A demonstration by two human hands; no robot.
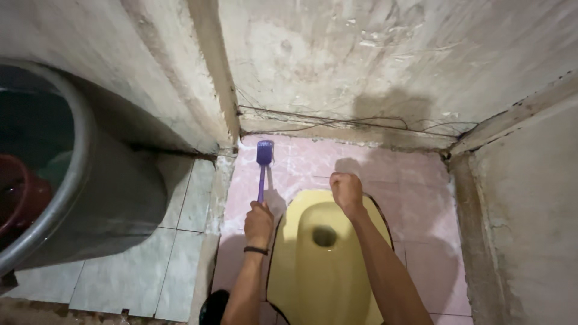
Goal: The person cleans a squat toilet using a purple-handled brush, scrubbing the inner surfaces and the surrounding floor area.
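Note:
My left hand (259, 221) grips the handle of a purple long-handled brush (264, 157), whose head rests on the pink floor tiles (421, 198) near the back wall. A dark band circles that wrist. My right hand (347, 190) is closed into a fist and presses on the pink tiles just beyond the front rim of the yellow squat toilet (313, 271). I cannot tell whether the fist holds anything. The toilet's dark drain hole (324, 236) lies between my two forearms.
A large round grey water tank (78, 174) stands at the left with a red dipper (21, 198) inside. Grey floor tiles (150, 265) lie beside it. Rough concrete walls (373, 66) close in at the back and right. A dark object (214, 308) sits by the left arm.

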